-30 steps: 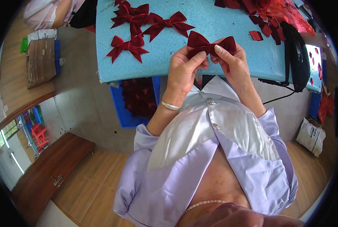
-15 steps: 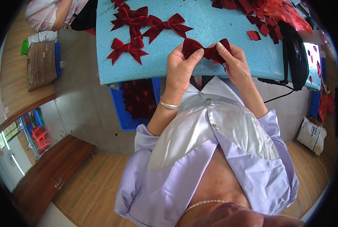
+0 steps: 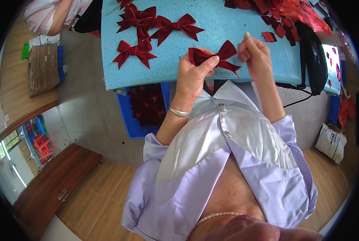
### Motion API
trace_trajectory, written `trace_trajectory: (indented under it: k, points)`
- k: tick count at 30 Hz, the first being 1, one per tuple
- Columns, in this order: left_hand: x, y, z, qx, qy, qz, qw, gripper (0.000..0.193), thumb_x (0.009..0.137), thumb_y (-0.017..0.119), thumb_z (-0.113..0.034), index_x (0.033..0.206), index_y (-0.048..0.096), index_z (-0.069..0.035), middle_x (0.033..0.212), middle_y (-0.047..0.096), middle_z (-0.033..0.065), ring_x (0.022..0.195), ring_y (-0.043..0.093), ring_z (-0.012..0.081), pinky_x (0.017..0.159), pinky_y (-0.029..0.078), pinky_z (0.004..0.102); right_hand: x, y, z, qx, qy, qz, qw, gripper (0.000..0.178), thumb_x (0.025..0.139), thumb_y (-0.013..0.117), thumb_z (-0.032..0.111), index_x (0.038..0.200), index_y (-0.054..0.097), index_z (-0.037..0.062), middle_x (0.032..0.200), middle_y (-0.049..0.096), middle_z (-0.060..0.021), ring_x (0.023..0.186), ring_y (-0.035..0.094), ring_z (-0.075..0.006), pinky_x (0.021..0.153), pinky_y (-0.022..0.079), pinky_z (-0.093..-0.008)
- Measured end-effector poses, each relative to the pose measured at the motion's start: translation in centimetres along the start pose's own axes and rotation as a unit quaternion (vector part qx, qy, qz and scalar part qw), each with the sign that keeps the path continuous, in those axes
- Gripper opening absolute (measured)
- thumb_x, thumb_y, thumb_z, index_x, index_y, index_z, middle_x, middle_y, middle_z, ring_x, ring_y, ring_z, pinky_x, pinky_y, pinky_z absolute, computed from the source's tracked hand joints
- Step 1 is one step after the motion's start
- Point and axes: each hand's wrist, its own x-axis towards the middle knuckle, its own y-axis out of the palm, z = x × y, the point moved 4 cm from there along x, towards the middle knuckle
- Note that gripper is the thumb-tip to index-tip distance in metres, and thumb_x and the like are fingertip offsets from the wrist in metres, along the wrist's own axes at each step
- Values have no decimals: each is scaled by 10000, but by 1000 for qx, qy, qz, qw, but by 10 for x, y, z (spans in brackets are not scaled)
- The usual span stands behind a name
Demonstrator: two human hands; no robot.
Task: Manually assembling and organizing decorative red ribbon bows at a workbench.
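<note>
My left hand [image 3: 193, 74] pinches the middle of a dark red ribbon bow [image 3: 213, 56] over the near edge of a blue foam-topped table [image 3: 235, 28]. The thumb lies across the bow's knot. My right hand [image 3: 255, 54] is raised beside the bow's right loop, fingers pinched together; whether it holds a thread or the ribbon tail is too small to tell. Three finished red bows [image 3: 147, 30] lie on the foam to the left of my hands.
A blue bin [image 3: 145, 106] of red bows sits under the table's near edge. Red ribbon pieces [image 3: 280, 14] pile at the far right beside a black bag [image 3: 314, 52]. Another person [image 3: 55, 14] sits at far left by a wooden crate [image 3: 42, 68]. A white sack [image 3: 330, 140] lies right.
The bow has been turned and shifted a little to the left in my left hand. My right hand has come off the bow's right loop and lifted up beside it.
</note>
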Motion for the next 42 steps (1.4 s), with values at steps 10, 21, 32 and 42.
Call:
trace_trajectory:
  k: [10, 21, 32, 42]
  points:
    - [2, 3, 4, 17, -15, 2, 1000, 209, 776, 779, -7, 930, 638, -15, 791, 634, 40, 637, 559, 98, 524, 408, 225, -14, 30, 0, -113, -17, 68, 991, 113, 927, 658, 151, 926, 638, 40, 807, 600, 21, 744, 536, -56, 685, 430, -206]
    - [0, 7, 10, 170, 46, 14, 984, 215, 739, 784, -3, 904, 647, 4, 812, 654, 23, 676, 582, 90, 606, 483, 238, -7, 70, 51, -401, -254, 174, 863, 373, 811, 709, 143, 1149, 602, 28, 1087, 621, -51, 1014, 588, -178, 811, 463, -321]
    - [-4, 3, -1, 144, 32, -28, 989, 203, 738, 785, 23, 916, 689, 30, 785, 660, 28, 644, 585, 87, 594, 502, 233, 19, 83, 14, -292, -6, 155, 944, 177, 893, 669, 138, 809, 624, -11, 679, 581, -5, 656, 529, -90, 575, 421, -262]
    - [-10, -7, 4, 49, -42, -34, 997, 164, 737, 809, -13, 812, 664, -11, 632, 570, -18, 486, 439, 41, 426, 290, 213, 25, 73, 43, -283, -92, 183, 937, 223, 923, 641, 209, 1017, 650, 7, 909, 627, -15, 913, 570, -110, 761, 434, -258]
